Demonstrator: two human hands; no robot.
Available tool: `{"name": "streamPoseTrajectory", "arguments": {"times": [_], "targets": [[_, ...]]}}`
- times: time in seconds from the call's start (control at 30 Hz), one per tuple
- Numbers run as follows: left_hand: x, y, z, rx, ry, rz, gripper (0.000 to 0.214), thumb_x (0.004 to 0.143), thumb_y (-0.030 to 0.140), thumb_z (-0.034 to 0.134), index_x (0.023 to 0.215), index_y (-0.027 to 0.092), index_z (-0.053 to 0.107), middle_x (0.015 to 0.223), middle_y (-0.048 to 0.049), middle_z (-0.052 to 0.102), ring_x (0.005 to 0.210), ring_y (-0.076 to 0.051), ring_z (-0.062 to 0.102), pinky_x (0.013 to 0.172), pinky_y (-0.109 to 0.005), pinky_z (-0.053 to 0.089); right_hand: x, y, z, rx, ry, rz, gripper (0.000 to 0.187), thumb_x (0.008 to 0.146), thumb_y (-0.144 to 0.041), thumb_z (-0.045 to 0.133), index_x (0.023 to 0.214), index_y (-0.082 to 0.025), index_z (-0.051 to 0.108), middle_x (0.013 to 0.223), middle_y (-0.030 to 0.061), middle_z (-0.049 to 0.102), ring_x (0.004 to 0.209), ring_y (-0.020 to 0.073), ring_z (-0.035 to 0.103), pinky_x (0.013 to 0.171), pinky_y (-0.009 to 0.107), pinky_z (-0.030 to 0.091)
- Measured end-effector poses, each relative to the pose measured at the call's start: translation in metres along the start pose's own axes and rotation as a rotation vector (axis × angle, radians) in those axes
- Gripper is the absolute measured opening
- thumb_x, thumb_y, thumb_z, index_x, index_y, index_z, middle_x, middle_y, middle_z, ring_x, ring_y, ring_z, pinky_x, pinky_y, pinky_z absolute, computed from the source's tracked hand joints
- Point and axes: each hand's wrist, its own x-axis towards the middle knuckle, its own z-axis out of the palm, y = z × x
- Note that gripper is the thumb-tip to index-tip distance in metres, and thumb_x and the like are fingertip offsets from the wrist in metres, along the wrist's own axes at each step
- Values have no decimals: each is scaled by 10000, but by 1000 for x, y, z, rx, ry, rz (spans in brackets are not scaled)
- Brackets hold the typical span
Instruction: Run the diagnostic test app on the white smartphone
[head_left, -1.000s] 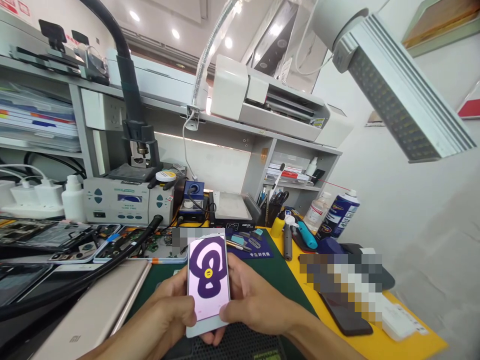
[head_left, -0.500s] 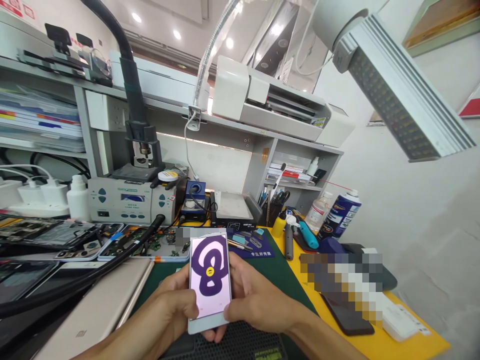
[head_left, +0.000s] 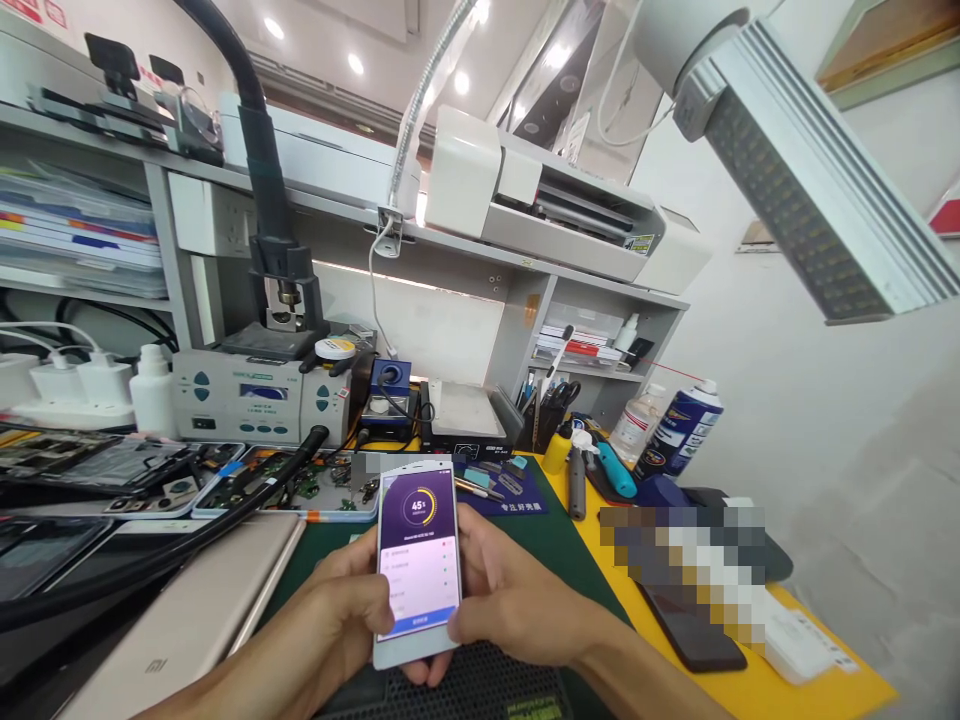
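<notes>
A white smartphone (head_left: 417, 565) stands tilted up, facing me, held between both hands. Its lit screen has a purple top with a ring reading 45, a pale list below and a blue bar at the bottom. My left hand (head_left: 349, 610) is closed round the phone's left edge, thumb at the lower left of the screen. On the other side my right hand (head_left: 510, 600) grips the right edge, its thumb by the lower right corner. Some fingertips show beneath the phone; the other fingers are hidden behind it. Below lies a dark perforated mat (head_left: 465, 685) on a green work mat (head_left: 577, 570).
Trays of circuit boards (head_left: 300, 480) and a gold phone back (head_left: 180, 610) lie left, crossed by a black hose (head_left: 255, 510). Behind stands a grey rework station (head_left: 259, 400). To the right are a spray can (head_left: 682, 430) and a dark phone (head_left: 694, 625). A lamp (head_left: 817, 180) hangs overhead.
The phone's screen has switched from a purple graphic with a yellow dot to a page with the 45 ring and a list. Both hands keep nearly the same grip and place.
</notes>
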Motion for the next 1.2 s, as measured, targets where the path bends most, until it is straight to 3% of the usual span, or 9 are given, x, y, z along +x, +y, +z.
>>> {"name": "streamPoseTrajectory", "arguments": {"times": [0.2,0.3,0.4,0.57,0.93,1.2], "targets": [[-4,4,5,-41,-33,9,524,632,67,461,1132,147,599,857,-122,781,649,-263,713,649,-390,512,2,-3,3,17,61,19,806,577,-37,651,1319,-179,369,898,67,698,606,191,684,470,189,489],[-7,6,8,-50,-48,10,506,677,95,451,1159,136,598,895,-133,774,690,-274,710,672,-399,508,2,-3,3,24,100,7,795,554,-39,654,1304,-173,427,941,81,704,655,212,686,481,231,525],[-9,8,9,-61,-50,20,497,703,117,456,1182,113,591,908,-147,766,701,-280,695,684,-415,512,0,-3,1,18,187,19,727,546,-42,643,1250,-171,512,994,88,703,749,218,679,515,227,522],[-8,4,4,-106,-94,2,481,742,157,438,1188,103,608,907,-134,744,765,-305,688,726,-445,506,0,-8,1,30,273,63,576,544,-90,606,1116,-159,592,952,68,709,713,179,639,519,223,503],[-8,1,2,-78,-86,-10,429,779,190,395,1154,98,582,874,-144,728,789,-343,688,786,-504,487,0,-9,4,13,283,66,489,617,-160,659,1105,-159,612,915,59,679,674,178,639,494,239,524],[-5,-6,-5,-98,-91,22,397,794,200,382,1132,100,564,868,-163,731,766,-351,697,757,-514,497,2,-6,3,28,312,71,452,757,-356,709,1151,-153,618,912,83,676,759,222,658,567,314,562]]}}
